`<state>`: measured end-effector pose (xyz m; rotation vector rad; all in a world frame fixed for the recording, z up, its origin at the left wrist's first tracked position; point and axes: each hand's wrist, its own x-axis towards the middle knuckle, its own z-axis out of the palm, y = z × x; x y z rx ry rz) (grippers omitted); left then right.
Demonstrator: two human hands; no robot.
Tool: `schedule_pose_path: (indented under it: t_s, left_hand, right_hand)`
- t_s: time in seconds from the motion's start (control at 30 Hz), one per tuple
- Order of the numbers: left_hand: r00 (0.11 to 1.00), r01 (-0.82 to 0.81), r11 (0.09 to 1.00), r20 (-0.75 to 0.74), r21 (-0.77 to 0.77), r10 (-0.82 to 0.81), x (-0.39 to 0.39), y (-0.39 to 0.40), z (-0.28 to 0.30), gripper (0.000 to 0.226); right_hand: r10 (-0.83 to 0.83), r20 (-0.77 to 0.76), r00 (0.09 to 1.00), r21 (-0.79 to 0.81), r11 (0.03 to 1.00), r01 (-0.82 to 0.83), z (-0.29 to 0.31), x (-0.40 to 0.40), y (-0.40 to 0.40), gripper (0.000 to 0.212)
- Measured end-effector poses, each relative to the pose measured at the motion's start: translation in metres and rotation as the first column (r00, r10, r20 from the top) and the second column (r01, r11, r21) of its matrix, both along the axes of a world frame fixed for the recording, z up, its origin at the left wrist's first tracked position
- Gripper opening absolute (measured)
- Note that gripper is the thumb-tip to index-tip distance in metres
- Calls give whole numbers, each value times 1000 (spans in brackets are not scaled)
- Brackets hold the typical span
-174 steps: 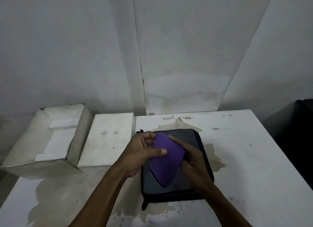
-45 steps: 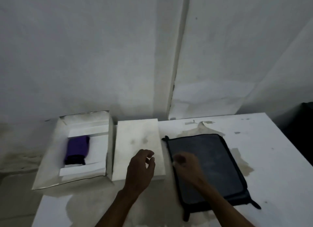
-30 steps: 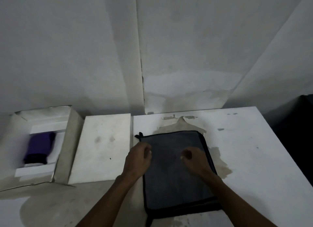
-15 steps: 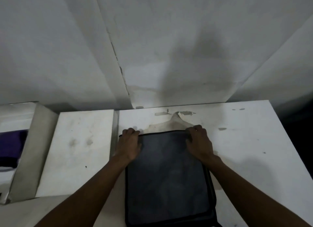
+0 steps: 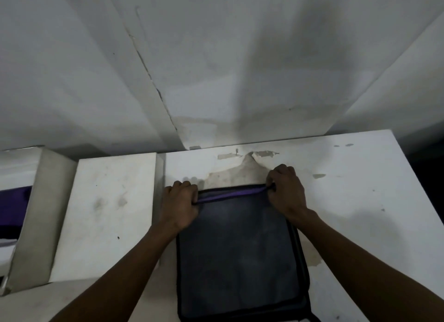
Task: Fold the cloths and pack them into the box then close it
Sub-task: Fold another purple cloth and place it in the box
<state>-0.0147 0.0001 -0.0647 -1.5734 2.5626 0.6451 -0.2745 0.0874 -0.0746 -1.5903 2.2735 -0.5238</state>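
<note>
Where both hands lay flat on the grey cloth (image 5: 237, 249) a second ago and had reached its far edge half a second ago, they now pinch that edge at its two corners and have begun to lift it, so that a purple strip of underside shows between them. The left hand (image 5: 180, 206) curls round the near-left corner, the right hand (image 5: 286, 193) grips the right one; both are closed on fabric, not spread. By my reading this opens the first fold, the far edge to be drawn toward the person over the rest of the cloth, which lies flat on the surface (image 5: 360, 201). The purple cloth (image 5: 13, 206), folded, already sits in the open box (image 5: 31, 225) at the left edge of the view, so one cloth appears packed and this one remains, with the closing after it. Room is good: bare surface lies to the right and behind the hands up to the wall. To the left the box lid (image 5: 105, 213) lies just beside the left hand, between cloth and box, and the cloth's near edge runs out of view below.
</note>
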Motion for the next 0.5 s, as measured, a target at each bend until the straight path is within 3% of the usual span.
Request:
schedule_pose_path:
  t_s: [0.3,0.43,0.5]
  left_hand:
    - [990,32,997,-132,-65,-41,20,40,22,21]
    - [981,120,993,-158,16,-116,38,68,28,40]
    - [978,141,988,-166,62,-129,47,84,29,39]
  right_hand:
    - [65,47,997,-78,995,-61,29,3,46,15]
    - [138,94,986,-39,990,-135,27,7,84,12]
    - [181,109,977,-32,983,-178,22,10,106,11]
